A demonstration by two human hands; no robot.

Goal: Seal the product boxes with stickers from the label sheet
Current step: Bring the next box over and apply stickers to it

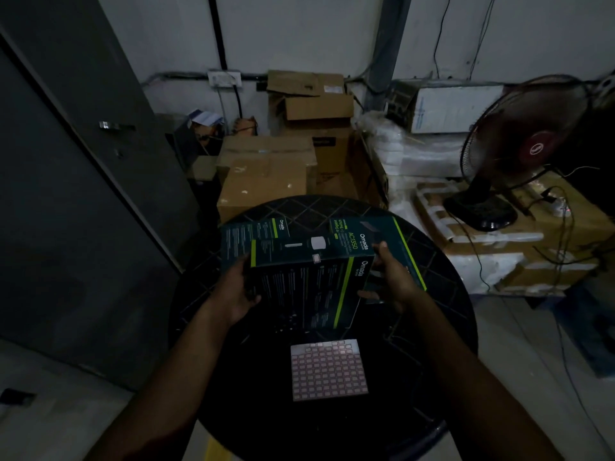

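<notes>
- Both hands hold a dark product box [306, 281] over the round black counter [442, 307].
- Left hand [238, 291] fingers curl round its left end.
- Right hand [392, 277] fingers clamp its right edge.
- The label sheet [329, 371] lies flat just nearer, apart from the box.

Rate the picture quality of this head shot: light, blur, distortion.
Head view: very dim, so the round table is nearly black and both hands are dark; the label sheet is the brightest near thing; the held box shows its larger print; wide-angle bending curves the door edge; the fan looks soft.
</notes>
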